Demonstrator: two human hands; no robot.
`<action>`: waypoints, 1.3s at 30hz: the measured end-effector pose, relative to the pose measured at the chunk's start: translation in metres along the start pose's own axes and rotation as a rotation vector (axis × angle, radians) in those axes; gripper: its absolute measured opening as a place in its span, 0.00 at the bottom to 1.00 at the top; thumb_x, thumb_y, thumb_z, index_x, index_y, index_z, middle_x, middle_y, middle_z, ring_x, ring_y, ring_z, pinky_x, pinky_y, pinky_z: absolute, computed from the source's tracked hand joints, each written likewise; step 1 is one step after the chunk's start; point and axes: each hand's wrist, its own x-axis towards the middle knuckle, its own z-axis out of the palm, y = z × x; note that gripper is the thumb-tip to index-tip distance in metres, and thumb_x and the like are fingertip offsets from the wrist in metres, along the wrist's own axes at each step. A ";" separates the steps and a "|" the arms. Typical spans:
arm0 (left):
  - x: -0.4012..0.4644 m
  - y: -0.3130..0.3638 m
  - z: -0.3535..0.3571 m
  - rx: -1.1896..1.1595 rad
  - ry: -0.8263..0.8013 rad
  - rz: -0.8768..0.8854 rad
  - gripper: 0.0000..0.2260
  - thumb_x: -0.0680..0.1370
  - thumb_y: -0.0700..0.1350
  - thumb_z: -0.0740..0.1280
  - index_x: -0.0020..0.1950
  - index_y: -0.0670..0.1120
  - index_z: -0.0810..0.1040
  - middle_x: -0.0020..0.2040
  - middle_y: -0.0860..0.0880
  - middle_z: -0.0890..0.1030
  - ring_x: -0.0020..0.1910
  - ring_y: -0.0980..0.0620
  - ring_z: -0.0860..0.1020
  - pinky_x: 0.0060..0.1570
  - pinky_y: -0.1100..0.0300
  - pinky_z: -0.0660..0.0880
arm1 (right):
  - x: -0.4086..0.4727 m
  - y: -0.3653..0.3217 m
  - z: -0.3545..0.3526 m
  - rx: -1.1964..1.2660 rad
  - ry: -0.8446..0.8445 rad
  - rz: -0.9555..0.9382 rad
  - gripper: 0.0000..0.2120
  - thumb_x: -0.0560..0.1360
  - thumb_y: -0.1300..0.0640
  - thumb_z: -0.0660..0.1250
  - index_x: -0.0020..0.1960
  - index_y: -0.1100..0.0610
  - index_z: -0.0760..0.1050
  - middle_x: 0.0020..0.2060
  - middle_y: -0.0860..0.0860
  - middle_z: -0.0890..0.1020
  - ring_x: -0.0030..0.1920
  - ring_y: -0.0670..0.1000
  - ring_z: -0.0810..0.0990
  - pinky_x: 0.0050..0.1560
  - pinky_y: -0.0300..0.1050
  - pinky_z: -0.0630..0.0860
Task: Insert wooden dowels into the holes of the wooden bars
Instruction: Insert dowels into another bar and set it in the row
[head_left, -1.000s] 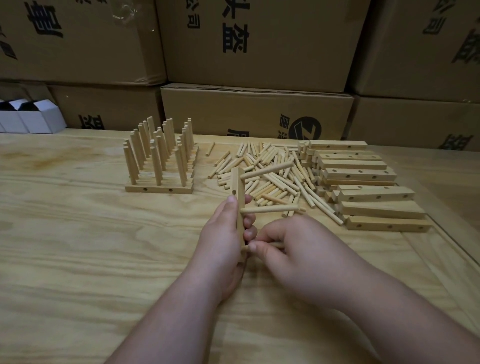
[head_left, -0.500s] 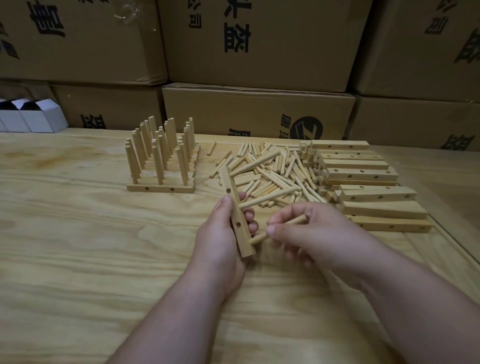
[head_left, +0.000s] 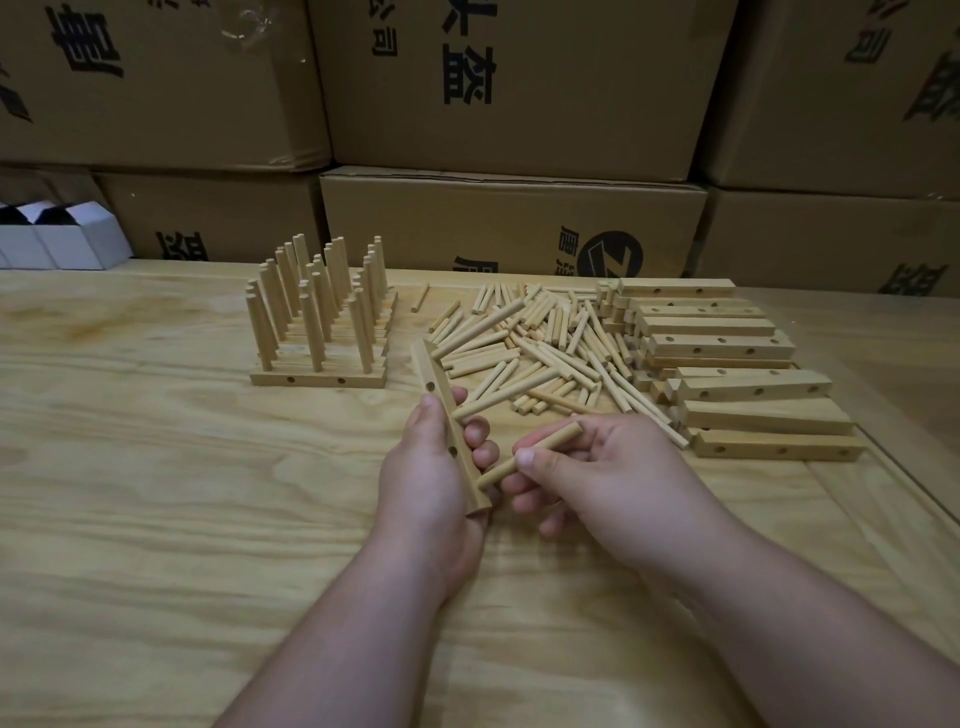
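My left hand (head_left: 431, 483) grips a wooden bar (head_left: 447, 421) held on end, tilted to the upper left, its side holes showing. Two dowels stick out of the bar to the right: an upper one (head_left: 478, 325) and a middle one (head_left: 506, 392). My right hand (head_left: 597, 473) pinches a third dowel (head_left: 530, 454) whose lower left end meets the bar near its bottom end. Behind lies a loose pile of dowels (head_left: 540, 338). Bare bars (head_left: 727, 374) are stacked to the right.
Finished bars with upright dowels (head_left: 319, 332) stand in rows at the back left of the plywood table (head_left: 156, 493). Cardboard boxes (head_left: 509, 228) wall off the far edge. Small white boxes (head_left: 57, 239) sit at the far left.
The bar has tilted from upright toward the upper left. My right hand has drawn back to the right, and now holds the third dowel in plain view at the bar's bottom end.
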 end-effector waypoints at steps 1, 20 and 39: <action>0.000 0.000 0.000 -0.001 -0.001 0.005 0.13 0.86 0.53 0.55 0.55 0.49 0.77 0.31 0.51 0.71 0.26 0.54 0.68 0.29 0.61 0.68 | 0.000 0.000 0.001 0.008 0.001 -0.001 0.03 0.77 0.64 0.70 0.45 0.60 0.81 0.35 0.56 0.86 0.35 0.53 0.86 0.32 0.45 0.81; -0.003 0.005 0.002 -0.129 -0.062 0.106 0.12 0.87 0.51 0.54 0.59 0.47 0.75 0.35 0.47 0.76 0.35 0.51 0.74 0.37 0.57 0.77 | 0.007 0.015 -0.001 -0.014 0.018 -0.090 0.06 0.72 0.57 0.77 0.47 0.49 0.83 0.40 0.51 0.86 0.40 0.50 0.86 0.35 0.43 0.80; -0.005 0.009 -0.002 -0.124 -0.181 -0.062 0.23 0.84 0.61 0.54 0.68 0.46 0.74 0.59 0.39 0.84 0.53 0.41 0.83 0.51 0.46 0.80 | 0.012 0.012 0.010 -0.032 0.283 -0.192 0.04 0.70 0.57 0.79 0.40 0.49 0.86 0.37 0.48 0.87 0.41 0.49 0.87 0.48 0.48 0.83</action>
